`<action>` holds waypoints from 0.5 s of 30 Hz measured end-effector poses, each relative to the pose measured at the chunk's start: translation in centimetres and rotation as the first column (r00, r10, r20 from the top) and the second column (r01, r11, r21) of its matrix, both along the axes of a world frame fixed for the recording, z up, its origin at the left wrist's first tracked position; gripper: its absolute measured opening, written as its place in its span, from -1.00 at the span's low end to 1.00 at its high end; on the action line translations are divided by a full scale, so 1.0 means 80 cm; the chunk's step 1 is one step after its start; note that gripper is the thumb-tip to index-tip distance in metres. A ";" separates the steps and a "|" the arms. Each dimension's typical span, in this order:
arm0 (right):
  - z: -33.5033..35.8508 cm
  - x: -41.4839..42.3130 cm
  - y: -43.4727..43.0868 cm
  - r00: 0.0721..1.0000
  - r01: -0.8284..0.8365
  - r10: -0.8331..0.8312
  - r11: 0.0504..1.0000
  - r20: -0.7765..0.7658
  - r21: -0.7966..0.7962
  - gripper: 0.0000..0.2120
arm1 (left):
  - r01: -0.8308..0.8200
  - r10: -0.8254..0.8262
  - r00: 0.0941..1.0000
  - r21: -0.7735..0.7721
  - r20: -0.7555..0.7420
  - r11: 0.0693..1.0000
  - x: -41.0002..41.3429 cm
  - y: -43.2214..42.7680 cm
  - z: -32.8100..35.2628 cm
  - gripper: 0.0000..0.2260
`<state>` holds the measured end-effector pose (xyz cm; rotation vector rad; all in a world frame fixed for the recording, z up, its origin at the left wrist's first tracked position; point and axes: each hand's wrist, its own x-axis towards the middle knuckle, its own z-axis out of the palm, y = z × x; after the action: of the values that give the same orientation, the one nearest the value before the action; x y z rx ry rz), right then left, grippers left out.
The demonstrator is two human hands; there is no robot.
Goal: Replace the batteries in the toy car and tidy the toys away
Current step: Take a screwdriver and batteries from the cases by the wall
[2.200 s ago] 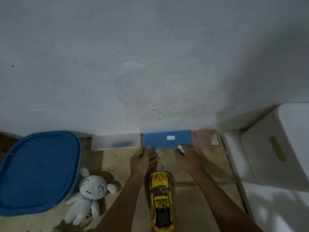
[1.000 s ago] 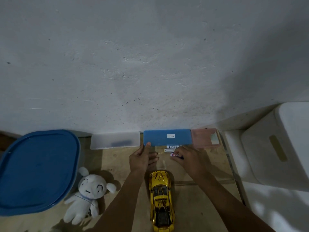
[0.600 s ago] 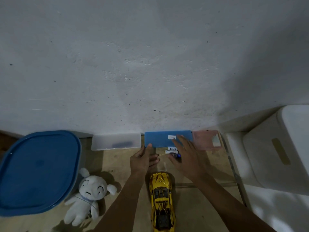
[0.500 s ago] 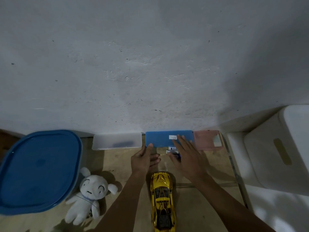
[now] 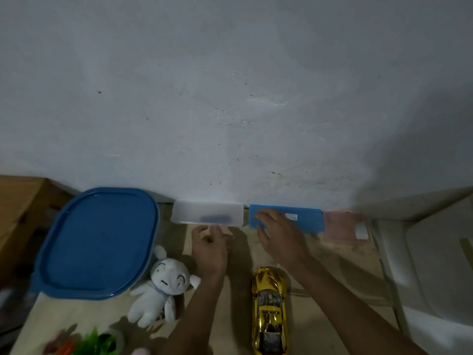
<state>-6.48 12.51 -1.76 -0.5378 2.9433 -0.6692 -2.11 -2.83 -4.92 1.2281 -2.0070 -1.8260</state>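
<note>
A gold toy car (image 5: 268,303) stands on the wooden floor, nose toward the wall, between my forearms. Along the wall lie three flat cases: a translucent white one (image 5: 207,213), a blue one (image 5: 304,221) and a pink one (image 5: 343,226). My right hand (image 5: 279,234) lies fingers spread on the left end of the blue case. My left hand (image 5: 210,242) hovers just below the translucent case, fingers loosely curled and motion-blurred, nothing clearly in them. No batteries show. A white plush toy (image 5: 163,285) lies left of my left arm.
A tub with a blue lid (image 5: 99,242) sits at the left, a cardboard box (image 5: 18,201) behind it. A white bin (image 5: 435,252) fills the right side. Green and red toys (image 5: 94,344) lie at the bottom left. The wall stands close behind the cases.
The view has swung left. My left hand moved left, off the blue case toward the translucent one. My right hand slid over the blue case's left end; the small batteries beside it no longer show.
</note>
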 end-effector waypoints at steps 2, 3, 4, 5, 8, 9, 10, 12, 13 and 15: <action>0.001 -0.009 -0.037 0.988 -0.147 0.145 0.988 0.051 0.038 -0.65 | -0.063 0.062 0.998 0.043 0.018 0.997 -0.005 -0.031 0.000 -0.75; 0.001 -0.014 -0.056 0.977 -0.207 0.203 0.976 0.058 0.072 -0.63 | -0.067 0.064 0.996 0.041 0.055 0.997 -0.008 -0.046 -0.001 -0.69; 0.000 -0.018 -0.074 0.966 -0.256 0.250 0.960 0.059 0.112 -0.62 | -0.060 0.057 0.994 0.029 0.092 0.998 -0.012 -0.058 -0.004 -0.65; 0.000 -0.021 -0.091 0.958 -0.287 0.281 0.946 0.057 0.153 -0.61 | -0.041 0.038 0.992 0.022 0.122 0.999 -0.016 -0.068 -0.005 -0.64; 0.001 -0.028 -0.130 0.954 -0.298 0.297 0.916 0.045 0.270 -0.67 | 0.003 -0.017 0.986 0.084 0.166 0.996 -0.023 -0.085 -0.008 -0.63; 0.001 -0.030 -0.136 0.953 -0.296 0.300 0.903 0.037 0.311 -0.69 | 0.011 -0.031 0.986 0.119 0.166 0.993 -0.024 -0.088 -0.008 -0.64; 0.002 -0.031 -0.141 0.951 -0.297 0.306 0.890 0.028 0.347 -0.71 | 0.001 -0.026 0.986 0.153 0.165 0.988 -0.025 -0.090 -0.011 -0.64; 0.005 -0.034 -0.147 0.946 -0.309 0.324 0.869 0.028 0.387 -0.75 | -0.015 -0.019 0.986 0.203 0.163 0.979 -0.025 -0.094 -0.017 -0.65; 0.006 -0.036 -0.148 0.941 -0.322 0.336 0.857 0.036 0.402 -0.77 | -0.017 -0.019 0.987 0.219 0.157 0.976 -0.025 -0.094 -0.016 -0.67; 0.007 -0.040 -0.152 0.923 -0.361 0.381 0.825 0.042 0.435 -0.81 | -0.016 -0.020 0.990 0.252 0.139 0.968 -0.023 -0.095 -0.020 -0.73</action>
<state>-9.69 0.39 -1.23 -1.0387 2.7613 0.0513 -3.95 -10.44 -6.49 1.4616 -1.8856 -2.1035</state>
